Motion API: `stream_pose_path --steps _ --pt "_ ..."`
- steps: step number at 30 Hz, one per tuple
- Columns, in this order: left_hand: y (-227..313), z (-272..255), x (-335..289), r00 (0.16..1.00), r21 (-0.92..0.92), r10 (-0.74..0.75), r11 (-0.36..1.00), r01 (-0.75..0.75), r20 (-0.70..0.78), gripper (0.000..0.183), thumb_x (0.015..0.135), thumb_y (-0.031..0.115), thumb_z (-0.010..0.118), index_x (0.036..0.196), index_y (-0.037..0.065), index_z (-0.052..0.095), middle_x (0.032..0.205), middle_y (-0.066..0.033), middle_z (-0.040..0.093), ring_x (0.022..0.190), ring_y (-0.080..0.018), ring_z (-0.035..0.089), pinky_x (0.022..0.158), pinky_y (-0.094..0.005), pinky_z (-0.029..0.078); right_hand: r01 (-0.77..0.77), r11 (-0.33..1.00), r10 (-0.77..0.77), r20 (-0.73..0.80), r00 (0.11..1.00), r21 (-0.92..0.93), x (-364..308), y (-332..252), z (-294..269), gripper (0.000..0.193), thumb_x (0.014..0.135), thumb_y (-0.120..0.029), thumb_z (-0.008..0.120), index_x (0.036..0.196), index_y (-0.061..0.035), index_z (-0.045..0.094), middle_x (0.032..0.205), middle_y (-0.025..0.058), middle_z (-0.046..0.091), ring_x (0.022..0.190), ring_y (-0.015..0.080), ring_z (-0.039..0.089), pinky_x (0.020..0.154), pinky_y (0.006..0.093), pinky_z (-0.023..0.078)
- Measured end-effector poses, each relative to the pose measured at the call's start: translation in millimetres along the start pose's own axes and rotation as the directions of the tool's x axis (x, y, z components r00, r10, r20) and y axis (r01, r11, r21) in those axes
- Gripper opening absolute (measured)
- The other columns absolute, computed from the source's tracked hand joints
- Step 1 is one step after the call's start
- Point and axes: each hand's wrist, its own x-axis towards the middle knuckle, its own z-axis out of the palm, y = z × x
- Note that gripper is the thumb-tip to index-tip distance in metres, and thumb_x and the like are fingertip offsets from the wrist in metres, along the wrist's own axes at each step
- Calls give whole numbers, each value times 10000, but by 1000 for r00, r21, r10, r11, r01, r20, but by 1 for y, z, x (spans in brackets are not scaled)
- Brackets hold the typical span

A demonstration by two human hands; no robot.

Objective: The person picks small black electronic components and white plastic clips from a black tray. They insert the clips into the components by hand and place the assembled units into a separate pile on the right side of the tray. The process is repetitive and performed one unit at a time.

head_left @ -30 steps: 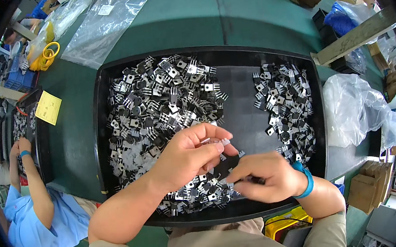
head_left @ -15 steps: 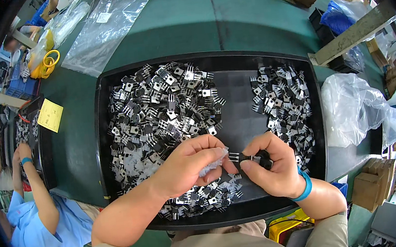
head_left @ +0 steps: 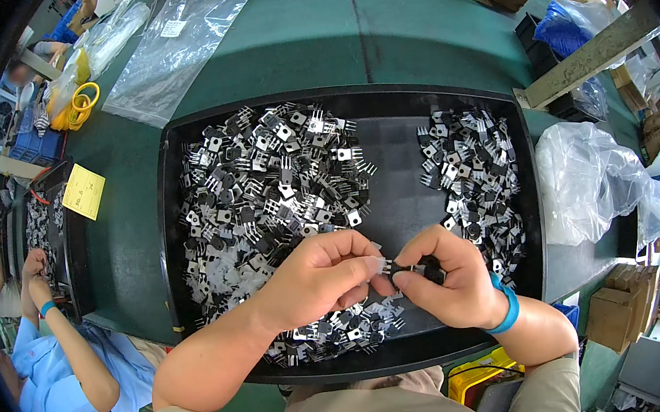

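Observation:
Above a black tray (head_left: pixel 343 92), my two hands meet with fingertips close together. My right hand (head_left: pixel 457 289), a teal band at its wrist, is closed around several black three-legged transistors (head_left: pixel 431 269). One transistor's metal legs point left, to the pinched fingertips of my left hand (head_left: pixel 325 282). A small pale, translucent plastic piece (head_left: pixel 384 266) shows at those legs; the rest of what my left fingers hold is hidden. Beneath and beyond my left hand lies a large heap of transistors (head_left: pixel 279 171), with translucent pieces (head_left: pixel 229 273) among them.
A smaller transistor heap (head_left: pixel 473 164) fills the tray's right side. Clear plastic bags lie behind (head_left: pixel 180 50) and right (head_left: pixel 590 181) of the tray. A yellow note (head_left: pixel 84 191) sits at left. A co-worker in a blue shirt (head_left: pixel 84 373) works at another tray. Metal posts (head_left: pixel 594 57) stand at right.
My right hand has shifted slightly left, bringing the transistor's legs to my left fingertips. The translucent clump that showed in my left hand is now mostly hidden. The co-worker's arm has moved.

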Motion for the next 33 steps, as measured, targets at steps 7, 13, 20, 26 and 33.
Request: stream_pose_path --steps 7,13,20,26,33 --pt "1 -4 -4 997 149 59 987 -53 -40 109 909 98 589 936 -5 607 778 -68 668 545 -11 447 463 -175 342 20 1000 -19 52 998 -5 1 2 -1 173 811 7 691 945 -8 582 829 87 644 723 133 614 639 260 472" --pt "3 0 -5 996 128 50 991 -40 -77 69 886 58 585 898 -9 596 745 -79 657 521 -14 435 450 -177 322 34 999 -33 26 999 -24 1 4 2 182 819 2 696 955 -15 577 842 95 641 742 158 622 655 269 476" --pt "-6 1 -3 988 271 136 956 -110 -79 57 892 53 590 877 -1 599 728 -74 659 522 -12 457 447 -174 327 -103 992 94 108 990 79 -2 7 5 202 823 -15 706 974 -17 573 876 89 632 750 155 612 676 268 481" --pt "4 4 -4 996 239 53 970 -36 -68 59 892 63 600 891 5 607 734 -65 658 553 -7 480 468 -169 343 -398 791 365 165 916 465 1 1 0 191 842 -62 712 964 -18 573 851 27 605 771 82 540 683 244 454" --pt "1 -6 -1 995 -115 -42 993 31 -88 167 902 72 502 1016 -26 575 809 -96 629 578 -62 461 460 -197 338 -351 865 312 163 936 359 9 -4 -4 96 853 48 624 925 17 569 843 43 620 687 88 602 629 228 498"
